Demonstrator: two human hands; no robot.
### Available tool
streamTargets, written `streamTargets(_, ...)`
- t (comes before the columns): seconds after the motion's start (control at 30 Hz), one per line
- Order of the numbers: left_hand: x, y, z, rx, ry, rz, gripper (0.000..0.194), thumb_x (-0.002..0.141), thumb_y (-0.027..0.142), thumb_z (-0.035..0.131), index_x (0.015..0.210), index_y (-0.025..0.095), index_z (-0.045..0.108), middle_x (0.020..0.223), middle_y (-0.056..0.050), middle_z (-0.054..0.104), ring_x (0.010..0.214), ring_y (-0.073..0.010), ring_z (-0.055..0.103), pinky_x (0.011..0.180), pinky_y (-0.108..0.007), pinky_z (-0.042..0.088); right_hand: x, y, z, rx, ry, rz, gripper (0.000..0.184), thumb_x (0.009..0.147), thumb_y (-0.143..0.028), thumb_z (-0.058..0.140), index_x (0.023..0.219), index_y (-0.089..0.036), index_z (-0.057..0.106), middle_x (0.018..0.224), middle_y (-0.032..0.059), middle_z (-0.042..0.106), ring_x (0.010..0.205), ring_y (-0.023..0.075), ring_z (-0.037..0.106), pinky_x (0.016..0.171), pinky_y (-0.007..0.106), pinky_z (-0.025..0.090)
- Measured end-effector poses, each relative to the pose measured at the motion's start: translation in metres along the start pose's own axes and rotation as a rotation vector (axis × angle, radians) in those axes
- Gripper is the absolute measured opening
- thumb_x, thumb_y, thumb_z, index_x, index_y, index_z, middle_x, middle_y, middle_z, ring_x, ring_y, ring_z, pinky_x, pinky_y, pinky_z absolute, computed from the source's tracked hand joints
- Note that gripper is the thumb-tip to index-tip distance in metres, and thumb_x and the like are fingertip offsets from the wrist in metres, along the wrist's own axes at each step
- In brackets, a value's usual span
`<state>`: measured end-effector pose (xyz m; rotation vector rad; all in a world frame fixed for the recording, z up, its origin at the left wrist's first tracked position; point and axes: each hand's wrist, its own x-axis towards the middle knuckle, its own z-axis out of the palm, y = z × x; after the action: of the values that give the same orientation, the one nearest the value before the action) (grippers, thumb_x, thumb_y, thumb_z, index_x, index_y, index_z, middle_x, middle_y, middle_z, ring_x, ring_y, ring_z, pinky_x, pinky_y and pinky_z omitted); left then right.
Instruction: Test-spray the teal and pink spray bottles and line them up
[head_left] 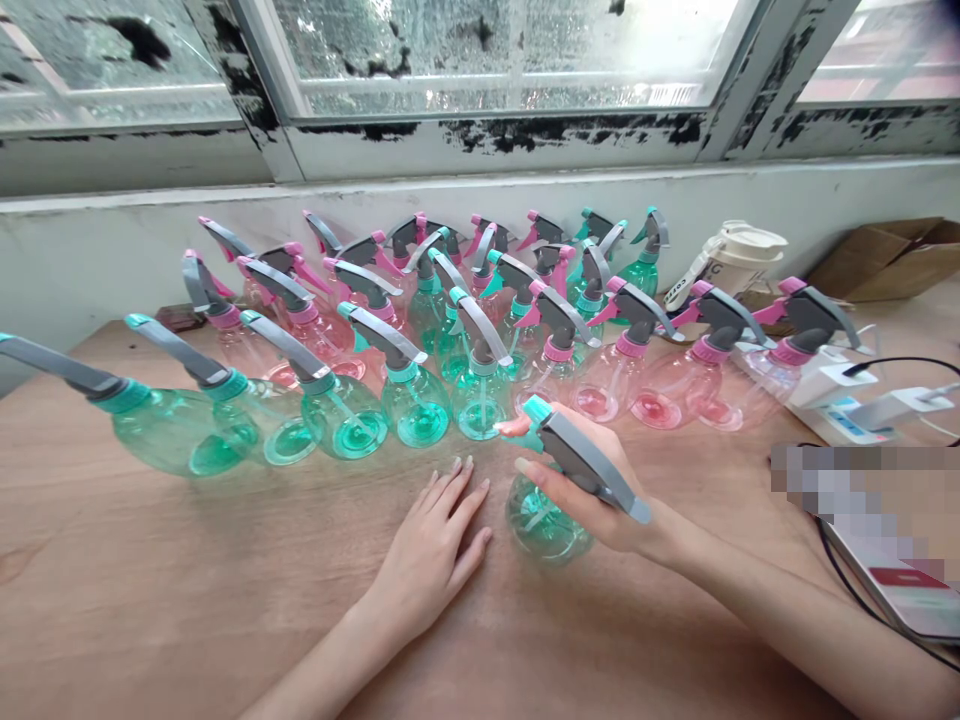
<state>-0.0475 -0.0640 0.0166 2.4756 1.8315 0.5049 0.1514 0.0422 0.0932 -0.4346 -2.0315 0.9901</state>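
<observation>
My right hand (592, 480) is wrapped around the neck of a clear green spray bottle (544, 520) with a grey trigger head and teal nozzle, standing upright on the wooden table (187, 590). My left hand (439, 545) lies flat on the table just left of that bottle, fingers stretched out, holding nothing. Behind both hands stand rows of finished spray bottles: green ones (416, 395) at the left and middle, pink ones (660, 385) at the right and back.
A white power strip with plugs and cables (847, 400) sits at the right, near a white lidded cup (735, 255) and a brown cardboard box (892, 255). A phone (900, 580) lies at the right edge. A window wall runs behind the table.
</observation>
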Motion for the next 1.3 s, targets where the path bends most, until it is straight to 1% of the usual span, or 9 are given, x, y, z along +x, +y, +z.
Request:
streamTargets(0.1, 0.000, 0.000, 0.000, -0.012, 0.003, -0.011, 0.044, 0.098, 0.032, 0.047, 0.139, 0.016, 0.050, 0.149, -0.016, 0.045, 0.139, -0.0308, 0.040, 0.112, -0.053, 0.036, 0.003, -0.003, -0.002, -0.003, 0.003, -0.019, 0.004, 0.091, -0.022, 0.057, 0.094, -0.021, 0.058, 0.074, -0.0013, 0.056, 0.060, 0.0119, 0.054, 0.061, 0.026, 0.048)
streamTargets(0.2, -0.001, -0.001, 0.001, -0.015, -0.002, -0.013, 0.044, 0.098, 0.032, 0.047, 0.139, 0.016, 0.049, 0.148, -0.017, 0.046, 0.139, -0.0316, 0.040, 0.111, -0.054, 0.037, 0.004, -0.003, -0.002, -0.018, -0.007, -0.020, 0.003, 0.090, -0.022, 0.058, 0.088, -0.021, 0.056, 0.074, -0.0009, 0.057, 0.064, 0.0133, 0.056, 0.061, 0.026, 0.047)
streamTargets(0.27, -0.001, 0.000, 0.001, -0.005, -0.013, -0.010, 0.043, 0.099, 0.032, 0.046, 0.139, 0.015, 0.050, 0.148, -0.017, 0.046, 0.139, -0.0321, 0.040, 0.111, -0.055, 0.038, 0.003, -0.002, -0.001, -0.016, -0.015, -0.029, 0.004, 0.089, -0.021, 0.058, 0.093, -0.021, 0.058, 0.076, -0.0007, 0.057, 0.063, 0.0127, 0.055, 0.062, 0.026, 0.047)
streamTargets(0.43, 0.000, 0.001, 0.000, -0.002, -0.020, -0.016, 0.042, 0.098, 0.030, 0.047, 0.139, 0.016, 0.049, 0.147, -0.016, 0.047, 0.139, -0.0312, 0.040, 0.112, -0.055, 0.037, 0.001, 0.002, 0.002, -0.031, -0.005, -0.047, 0.029, 0.089, -0.022, 0.059, 0.117, -0.022, 0.057, 0.085, 0.0005, 0.059, 0.060, 0.0110, 0.051, 0.059, 0.025, 0.047)
streamTargets(0.67, 0.000, 0.001, -0.002, -0.044, -0.005, -0.022, 0.043, 0.098, 0.033, 0.049, 0.138, 0.018, 0.048, 0.147, -0.015, 0.047, 0.139, -0.0301, 0.040, 0.112, -0.053, 0.036, -0.001, 0.000, 0.001, -0.027, 0.004, -0.031, 0.025, 0.089, -0.024, 0.058, 0.114, -0.020, 0.059, 0.085, 0.0024, 0.060, 0.060, 0.0117, 0.051, 0.059, 0.027, 0.048)
streamTargets(0.83, 0.000, 0.007, -0.009, -0.204, 0.013, -0.035, 0.060, 0.089, 0.038, 0.062, 0.142, 0.019, 0.040, 0.145, -0.016, 0.048, 0.136, -0.0320, 0.043, 0.112, -0.055, 0.035, 0.000, -0.004, 0.006, 0.020, 0.016, 0.015, 0.023, 0.091, -0.033, 0.059, 0.110, -0.021, 0.061, 0.076, -0.0005, 0.055, 0.057, 0.0116, 0.046, 0.053, 0.026, 0.046)
streamTargets(1.07, -0.015, 0.033, -0.031, -0.517, 0.085, -0.120, 0.075, 0.079, 0.043, 0.072, 0.141, 0.025, 0.034, 0.137, -0.012, 0.053, 0.127, -0.0328, 0.052, 0.102, -0.049, 0.050, 0.005, -0.027, 0.053, 0.118, -0.001, -0.063, 0.033, 0.088, -0.047, 0.061, 0.106, -0.019, 0.061, 0.088, 0.0034, 0.062, 0.061, 0.0120, 0.057, 0.062, 0.029, 0.052)
streamTargets(1.23, -0.057, 0.027, -0.049, -0.461, 0.183, -0.265, 0.058, 0.082, 0.040, 0.069, 0.132, 0.026, 0.044, 0.127, -0.007, 0.061, 0.117, -0.0308, 0.060, 0.095, -0.045, 0.057, 0.014, -0.043, 0.106, 0.214, -0.079, -0.067, 0.045, 0.083, -0.056, 0.065, 0.107, -0.018, 0.061, 0.091, 0.0048, 0.063, 0.065, 0.0139, 0.063, 0.065, 0.029, 0.055)
streamTargets(1.3, -0.078, 0.022, -0.057, -0.402, 0.217, -0.336, 0.056, 0.081, 0.039, 0.070, 0.130, 0.027, 0.046, 0.120, -0.005, 0.065, 0.111, -0.0301, 0.063, 0.090, -0.044, 0.059, 0.020, -0.048, 0.124, 0.219, -0.149, -0.102, 0.050, 0.081, -0.057, 0.068, 0.111, -0.018, 0.060, 0.098, 0.0071, 0.065, 0.077, 0.0176, 0.067, 0.072, 0.032, 0.056)
